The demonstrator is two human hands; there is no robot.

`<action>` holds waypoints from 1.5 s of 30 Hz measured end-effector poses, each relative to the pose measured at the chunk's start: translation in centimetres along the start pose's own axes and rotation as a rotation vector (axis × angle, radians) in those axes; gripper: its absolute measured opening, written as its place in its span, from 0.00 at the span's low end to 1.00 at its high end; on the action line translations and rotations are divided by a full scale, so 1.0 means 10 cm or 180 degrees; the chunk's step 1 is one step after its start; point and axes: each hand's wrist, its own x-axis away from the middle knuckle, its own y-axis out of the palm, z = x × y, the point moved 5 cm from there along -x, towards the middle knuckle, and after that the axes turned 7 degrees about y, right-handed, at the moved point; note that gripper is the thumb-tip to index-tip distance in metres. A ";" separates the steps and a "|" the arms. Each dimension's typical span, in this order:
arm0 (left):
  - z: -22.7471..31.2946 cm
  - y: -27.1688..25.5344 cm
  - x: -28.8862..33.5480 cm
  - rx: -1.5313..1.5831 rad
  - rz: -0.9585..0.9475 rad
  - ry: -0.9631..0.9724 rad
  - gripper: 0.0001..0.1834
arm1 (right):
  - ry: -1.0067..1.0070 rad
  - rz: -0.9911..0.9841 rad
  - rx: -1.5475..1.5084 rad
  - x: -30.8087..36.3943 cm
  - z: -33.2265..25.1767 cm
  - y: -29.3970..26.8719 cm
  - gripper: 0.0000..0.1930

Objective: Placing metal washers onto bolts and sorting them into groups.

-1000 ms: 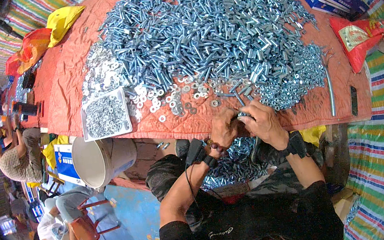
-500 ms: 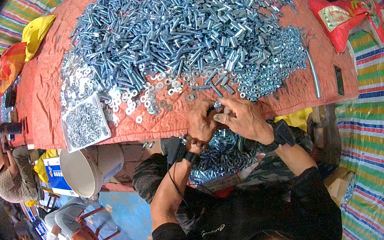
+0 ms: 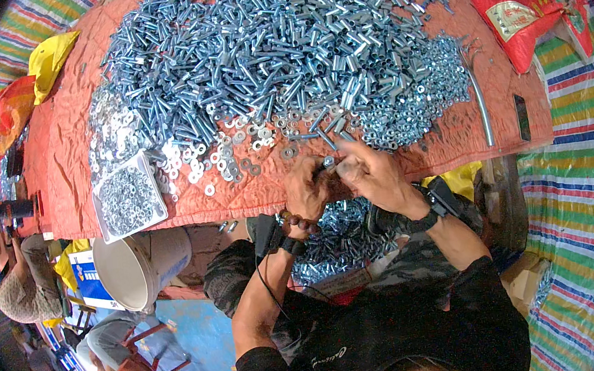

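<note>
While the left hand (image 3: 306,188) pinches a small shiny metal piece (image 3: 329,161), the right hand (image 3: 376,176) bends its fingers just beside it. I can't tell if those right fingers grip anything. The piece is up between both hands, at the near edge of the bench (image 3: 254,196), with metal tubes (image 3: 260,50) and flat rings (image 3: 224,157) past it. This looks like putting small parts together, so the next move needs a firm left pinch and careful right fingers.
</note>
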 end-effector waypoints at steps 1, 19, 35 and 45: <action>0.00 -0.02 -0.01 0.0027 -0.0048 -0.0055 0.08 | -0.0004 0.0002 -0.0001 0.02 0.00 0.00 0.16; 0.19 0.04 -0.02 0.0082 -0.0806 0.0146 0.15 | -0.0688 0.0468 0.1922 -0.44 0.21 0.05 0.10; 0.33 -0.04 -0.01 -0.0813 -0.0758 0.0581 0.18 | 0.1077 -0.1472 0.0585 -0.29 0.36 -0.13 0.11; 0.10 -0.03 -0.04 -0.0238 -0.0158 -0.0056 0.08 | -0.0397 0.0547 0.2214 -0.53 0.39 -0.27 0.12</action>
